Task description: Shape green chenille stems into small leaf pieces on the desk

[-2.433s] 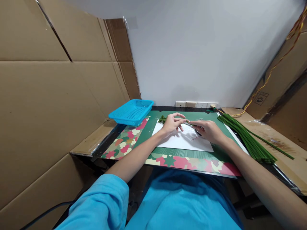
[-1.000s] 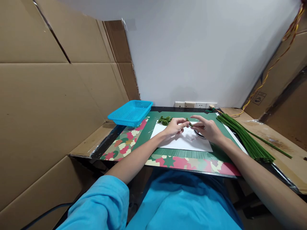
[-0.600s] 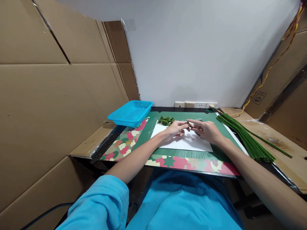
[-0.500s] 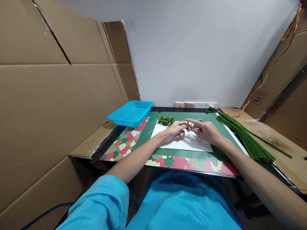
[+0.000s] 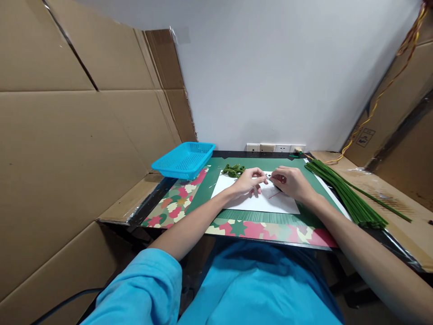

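Over a white sheet (image 5: 237,203), my left hand (image 5: 249,181) is closed in a pinch, its fingertips close to those of the other hand. My right hand (image 5: 290,181) is closed too, thumb and fingers pressed together. Something small and dark, partly silvery, shows between the two sets of fingertips, too small to name. Just beyond my left hand lies a small heap of bent green pipe cleaners (image 5: 232,170). Under my hands, a clear plastic bag (image 5: 270,192) with a red line rests on the sheet, partly covered.
A bundle of long straight green pipe cleaners (image 5: 348,194) lies at the right. At the back left sits a blue perforated basket (image 5: 184,174). The green mat (image 5: 199,198) has a patterned border. Cardboard (image 5: 84,149) walls the left side; power sockets (image 5: 282,148) line the back.
My right hand's stretched fingers have curled into a pinch, and its fingertips have drawn slightly right. The green piece between my fingers no longer shows; a small dark, silvery thing shows there now.
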Demonstrator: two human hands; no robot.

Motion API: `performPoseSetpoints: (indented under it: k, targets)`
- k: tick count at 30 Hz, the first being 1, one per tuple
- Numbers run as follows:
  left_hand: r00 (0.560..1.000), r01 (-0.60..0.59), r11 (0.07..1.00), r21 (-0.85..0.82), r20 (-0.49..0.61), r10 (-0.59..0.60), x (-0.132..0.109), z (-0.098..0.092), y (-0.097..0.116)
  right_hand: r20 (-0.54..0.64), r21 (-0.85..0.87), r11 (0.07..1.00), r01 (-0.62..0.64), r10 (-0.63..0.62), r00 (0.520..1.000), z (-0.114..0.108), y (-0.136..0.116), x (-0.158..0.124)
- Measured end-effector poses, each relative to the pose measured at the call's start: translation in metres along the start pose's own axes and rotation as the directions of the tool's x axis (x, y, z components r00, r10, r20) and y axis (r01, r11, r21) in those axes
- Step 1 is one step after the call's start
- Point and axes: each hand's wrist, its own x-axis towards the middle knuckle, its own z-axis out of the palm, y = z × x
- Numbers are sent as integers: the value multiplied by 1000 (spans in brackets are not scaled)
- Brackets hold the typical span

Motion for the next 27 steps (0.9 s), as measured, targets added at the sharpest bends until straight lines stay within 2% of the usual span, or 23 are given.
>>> performPoseSetpoints:
  k: [3,7,8,10,11,13,15,18,22,25,27]
  targets:
    - [1000,-16,999,38,-10,16,1,0,-1,16,44,999,13,-14,1000,-4,7,2]
    - [998,-56,995,84,1,56,2,1,-2,-74,37,996,-75,78,994,-18,21,1]
    - [997,-72,993,95,13,71,2,2,-1,-62,47,995,-89,92,994,-21,24,0]
    - [994,-104,988,118,49,99,0,4,0,123,150,985,-87,69,990,-28,30,-1]
    - [992,-117,984,131,68,109,0,4,1,253,207,975,-85,31,967,-30,31,-1]
    - [988,-139,977,159,95,124,-1,6,1,456,263,960,-95,-37,889,-33,30,-2]
    - [985,-157,970,185,102,140,0,6,1,529,211,972,-100,-28,848,-35,26,-2]
    - [981,-182,960,213,102,163,2,5,-2,535,147,984,-104,10,844,-34,19,-2]
    - [978,-192,954,230,119,168,3,3,-4,557,246,958,-148,-15,830,-29,13,-2]
    - [979,-186,956,226,128,160,3,3,-3,530,330,927,-176,-28,847,-25,9,-1]
    - [980,-172,961,215,139,145,3,3,-2,482,420,880,-220,-12,876,-23,7,0]
